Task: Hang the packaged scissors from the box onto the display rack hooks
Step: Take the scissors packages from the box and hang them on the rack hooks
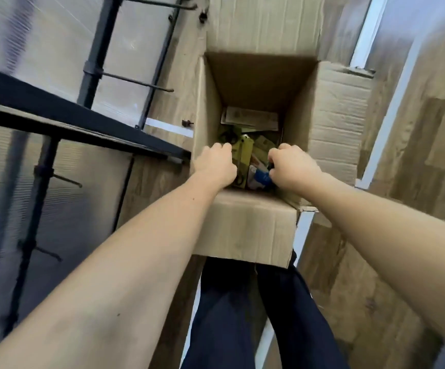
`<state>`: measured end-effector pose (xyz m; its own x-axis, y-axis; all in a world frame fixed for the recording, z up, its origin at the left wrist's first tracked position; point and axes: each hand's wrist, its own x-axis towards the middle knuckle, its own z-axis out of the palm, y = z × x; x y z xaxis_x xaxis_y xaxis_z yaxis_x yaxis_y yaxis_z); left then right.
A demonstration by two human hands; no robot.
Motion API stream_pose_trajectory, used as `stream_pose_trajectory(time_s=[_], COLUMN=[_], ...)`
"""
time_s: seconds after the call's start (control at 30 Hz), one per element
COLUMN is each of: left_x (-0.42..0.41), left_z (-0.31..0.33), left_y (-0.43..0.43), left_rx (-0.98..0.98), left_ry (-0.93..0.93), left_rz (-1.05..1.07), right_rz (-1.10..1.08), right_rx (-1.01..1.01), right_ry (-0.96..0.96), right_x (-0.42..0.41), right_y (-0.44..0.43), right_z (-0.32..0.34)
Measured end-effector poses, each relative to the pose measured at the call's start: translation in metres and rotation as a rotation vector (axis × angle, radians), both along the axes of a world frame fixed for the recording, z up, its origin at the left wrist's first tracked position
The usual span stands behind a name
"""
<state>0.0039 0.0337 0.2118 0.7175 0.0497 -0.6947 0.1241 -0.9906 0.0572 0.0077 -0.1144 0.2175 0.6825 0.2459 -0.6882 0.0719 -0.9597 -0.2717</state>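
Observation:
An open cardboard box (250, 227) stands on the floor in front of me, with several yellow-green packaged scissors (242, 153) and a pale card lying at its bottom. Both hands reach down into it. My left hand (214, 165) is curled over a yellow-green pack at the box's left side. My right hand (293, 166) is closed around a pack with a blue part (262, 178) at the right side. The black display rack (93, 73) stands to the left, its bare hooks (139, 82) sticking out towards the box.
A black shelf bar (83, 123) of the rack runs across the left, close to my left forearm. The box's flaps (341, 115) are folded outwards. My dark trouser legs (242, 315) are below the box. Wood-pattern flooring and white strips surround it.

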Motion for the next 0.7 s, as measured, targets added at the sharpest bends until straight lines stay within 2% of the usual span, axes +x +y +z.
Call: stream_pose_trajectory(time_s=[0.17,0.37,0.47,0.57,0.7], left_x=[0.021,0.038,0.046,0.056,0.060], left_z=[-0.105,-0.206,-0.255,-0.295,-0.332], left_y=[0.000,-0.001,0.006,0.013,0.022], left_rx=[-0.097,-0.265,-0.315,-0.375,-0.449], left_ry=[0.109,0.217,0.172,0.087,0.083], left_rz=[0.190,0.792,1.020,1.234,1.516], right_rz=[-0.095,-0.387,-0.481,-0.717,-1.079], right_rx=[-0.014,-0.014,0.004,0.112,0.188], right_ry=[0.079,0.192,0.260,0.330,0.354], right_x=[0.009,0.019,0.024,0.030,0.032], right_y=[0.018,0.039,0.050,0.062,0.071], right_z=[-0.100,-0.202,-0.250,-0.293,-0.340])
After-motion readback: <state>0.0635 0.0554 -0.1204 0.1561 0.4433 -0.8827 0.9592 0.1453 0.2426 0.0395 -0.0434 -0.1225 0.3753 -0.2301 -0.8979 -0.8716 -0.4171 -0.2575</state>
